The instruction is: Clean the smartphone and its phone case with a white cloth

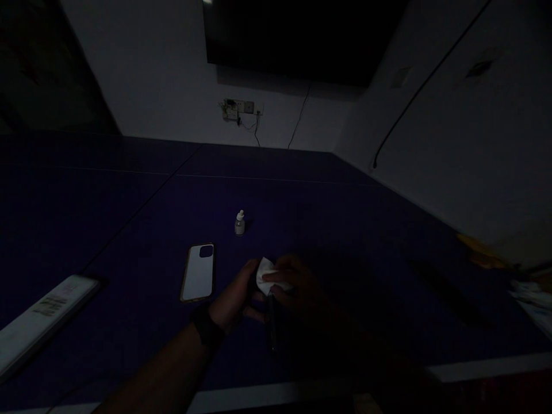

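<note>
My left hand (244, 296), with a dark band on its wrist, grips a slim dark phone (272, 330) seen almost edge-on. A crumpled white tissue (264, 275) is pinched in my right hand (297, 282) and pressed against the phone's upper end. Most of the phone's face is hidden by my hands and the dim light. Left of my hands lies a clear phone case (198, 273) with a dark rim and a camera cutout. Beyond them a small dropper bottle (240, 224) with a white cap stands upright.
A long white box (47, 316) lies at the left of the dark blue table (142, 230). At right are a long dark object (444, 290), a yellow item (483, 253) and white papers or packets (532, 299). A large screen (297, 40) hangs over wall sockets (241, 107).
</note>
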Demonstrator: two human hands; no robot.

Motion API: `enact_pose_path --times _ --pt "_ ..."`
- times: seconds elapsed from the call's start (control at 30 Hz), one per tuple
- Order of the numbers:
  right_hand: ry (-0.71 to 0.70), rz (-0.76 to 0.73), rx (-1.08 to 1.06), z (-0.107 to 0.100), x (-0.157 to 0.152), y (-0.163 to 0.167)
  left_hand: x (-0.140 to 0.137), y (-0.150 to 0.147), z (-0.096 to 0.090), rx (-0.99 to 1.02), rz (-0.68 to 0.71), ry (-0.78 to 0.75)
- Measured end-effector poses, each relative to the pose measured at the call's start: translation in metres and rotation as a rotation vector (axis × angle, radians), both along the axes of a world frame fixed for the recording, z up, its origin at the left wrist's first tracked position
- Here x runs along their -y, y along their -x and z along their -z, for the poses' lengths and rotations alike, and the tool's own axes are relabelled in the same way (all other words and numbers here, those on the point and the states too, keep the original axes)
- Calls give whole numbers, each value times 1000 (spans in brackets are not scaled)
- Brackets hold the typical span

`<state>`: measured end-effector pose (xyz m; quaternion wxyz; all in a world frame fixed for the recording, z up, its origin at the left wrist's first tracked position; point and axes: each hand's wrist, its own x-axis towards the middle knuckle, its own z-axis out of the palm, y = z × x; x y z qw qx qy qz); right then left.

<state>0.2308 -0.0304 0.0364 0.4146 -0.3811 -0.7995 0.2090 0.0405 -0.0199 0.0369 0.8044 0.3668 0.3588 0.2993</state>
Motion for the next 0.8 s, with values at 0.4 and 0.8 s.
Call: enact_pose_path --times 0.4,0.8 --pt "69 -98 -38 19 51 1 2 0 5 -15 -29 -53" --pt "66 26 -56 4 -6 2 0 0 2 6 -4 -41"
